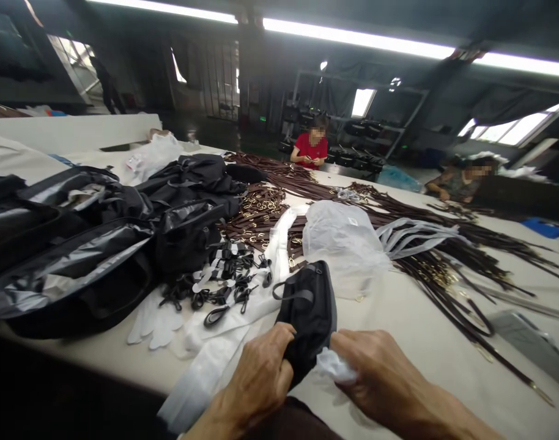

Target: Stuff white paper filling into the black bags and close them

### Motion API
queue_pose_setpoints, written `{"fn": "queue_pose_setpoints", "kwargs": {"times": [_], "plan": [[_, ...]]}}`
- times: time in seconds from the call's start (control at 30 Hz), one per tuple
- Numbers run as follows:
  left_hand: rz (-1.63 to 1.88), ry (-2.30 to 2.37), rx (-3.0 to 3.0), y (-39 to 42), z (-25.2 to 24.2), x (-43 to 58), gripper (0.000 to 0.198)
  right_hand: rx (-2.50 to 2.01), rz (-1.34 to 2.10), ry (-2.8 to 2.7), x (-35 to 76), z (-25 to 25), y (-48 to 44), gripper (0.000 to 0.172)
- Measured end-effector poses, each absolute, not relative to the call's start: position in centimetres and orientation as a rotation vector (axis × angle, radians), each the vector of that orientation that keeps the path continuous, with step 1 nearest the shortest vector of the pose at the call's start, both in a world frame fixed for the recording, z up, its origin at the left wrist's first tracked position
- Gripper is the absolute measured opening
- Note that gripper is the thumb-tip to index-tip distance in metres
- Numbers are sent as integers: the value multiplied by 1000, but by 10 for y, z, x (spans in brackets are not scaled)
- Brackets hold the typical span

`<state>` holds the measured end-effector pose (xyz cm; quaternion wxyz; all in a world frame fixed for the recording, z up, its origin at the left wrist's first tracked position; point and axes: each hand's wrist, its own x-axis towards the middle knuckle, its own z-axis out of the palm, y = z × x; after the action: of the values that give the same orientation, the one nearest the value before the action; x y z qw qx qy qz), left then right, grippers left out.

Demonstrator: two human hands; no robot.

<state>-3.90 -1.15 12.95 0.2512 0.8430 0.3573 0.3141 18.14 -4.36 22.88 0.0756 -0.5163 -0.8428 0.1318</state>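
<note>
A small black fabric bag [307, 299] with a short webbing loop on its side is held up off the table's near edge, tilted away from me. My left hand [261, 373] is closed on its left edge, thumb against the near side. On the right edge, my right hand [375, 373] grips the same bag, fingers curled. A crumpled piece of white translucent plastic [335, 365] sticks out from under the right hand's fingers. Just beyond the bag lies a clear plastic bag [344, 238]. White fabric strips [243, 321] run along the table to the left.
Open black bags with silver lining [77, 269] are heaped at left. Black cord pieces [224, 278] lie beside them. Brown straps with gold buckles [256, 211] spread across the table's far and right sides. A grey phone-like slab [531, 342] is at right. Two people sit beyond.
</note>
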Motion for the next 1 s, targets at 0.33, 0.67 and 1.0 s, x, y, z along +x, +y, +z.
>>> {"fn": "queue_pose_setpoints", "kwargs": {"times": [0.33,0.67,1.0], "plan": [[1100,662,2099,6,124,-61,25,-2162,329,-2243,225,249,-6,20],[978,1186,1593,73,30,-121,17,-2499,709,-1565,321,111,30,22],[1334,1201,1945,57,63,-112,34,-2418,862,-1623,315,108,19,43]]}}
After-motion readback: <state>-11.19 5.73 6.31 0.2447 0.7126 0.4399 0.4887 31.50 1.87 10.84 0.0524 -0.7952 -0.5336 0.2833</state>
